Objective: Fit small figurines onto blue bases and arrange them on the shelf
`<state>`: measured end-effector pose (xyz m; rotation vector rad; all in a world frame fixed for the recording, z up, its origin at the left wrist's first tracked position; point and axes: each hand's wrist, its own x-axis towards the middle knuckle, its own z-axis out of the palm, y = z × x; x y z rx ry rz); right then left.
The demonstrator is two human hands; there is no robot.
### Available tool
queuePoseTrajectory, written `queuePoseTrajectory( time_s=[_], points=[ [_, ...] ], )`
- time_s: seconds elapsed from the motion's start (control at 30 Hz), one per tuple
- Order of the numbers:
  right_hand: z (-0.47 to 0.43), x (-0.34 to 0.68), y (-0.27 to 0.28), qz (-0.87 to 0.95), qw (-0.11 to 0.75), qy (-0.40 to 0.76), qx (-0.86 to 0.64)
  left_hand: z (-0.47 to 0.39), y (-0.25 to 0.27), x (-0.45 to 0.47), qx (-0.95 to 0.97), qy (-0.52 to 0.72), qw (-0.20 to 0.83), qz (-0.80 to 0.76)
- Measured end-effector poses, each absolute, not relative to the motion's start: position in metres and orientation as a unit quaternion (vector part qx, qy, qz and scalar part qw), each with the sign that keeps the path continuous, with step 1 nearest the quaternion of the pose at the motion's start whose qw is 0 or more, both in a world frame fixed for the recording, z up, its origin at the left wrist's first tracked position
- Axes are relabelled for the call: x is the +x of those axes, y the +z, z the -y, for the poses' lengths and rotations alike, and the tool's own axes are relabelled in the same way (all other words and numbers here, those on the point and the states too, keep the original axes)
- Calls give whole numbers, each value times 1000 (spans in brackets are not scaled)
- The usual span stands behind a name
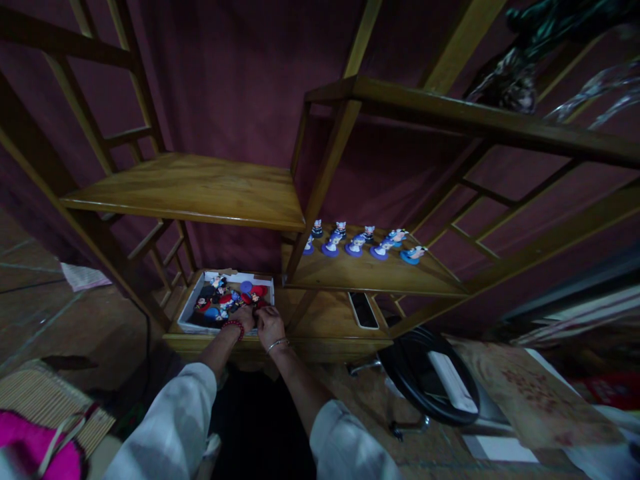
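A white cardboard box (187, 311) on the lower shelf holds a jumble of small figurines (227, 300) in red, blue, black and white. My left hand (243, 318), with a red bead bracelet, is over the box's front right part, fingers curled. Close beside it, my right hand (271, 324) has a silver bracelet and its fingers are pinched together at the box's right front corner. Both hands meet around something dark and small whose kind is hidden by the fingers. Red and black figurines lie just beyond my fingertips.
Small figurines on purple and blue bases (355, 247) stand in rows on a raised shelf (330, 275) to the right. A phone-like black slab with a white edge (363, 311) lies on the lower shelf. A wooden shelf (200, 187) overhangs the box. A black stool (430, 373) stands at right.
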<state>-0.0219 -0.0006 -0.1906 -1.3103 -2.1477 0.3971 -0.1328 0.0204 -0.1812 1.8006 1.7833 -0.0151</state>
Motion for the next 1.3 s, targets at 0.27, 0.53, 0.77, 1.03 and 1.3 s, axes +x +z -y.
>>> queuePoseTrajectory(
  time_s=[0.27,0.53,0.77,1.03,1.3],
  points=[
    [2,-22,-187,804,301,147,-492,-17,-176,-133,661,2,289,-693],
    [3,-21,-186,802,301,143,-496,-14,-169,-135,643,52,276,-712],
    [2,-22,-188,786,323,167,-501,-15,-165,-142,613,106,291,-727],
    [2,-21,-184,783,297,187,-514,-13,-159,-143,574,164,350,-722],
    [1,-19,-180,785,268,204,-519,-5,-148,-139,521,220,435,-701]
  ],
)
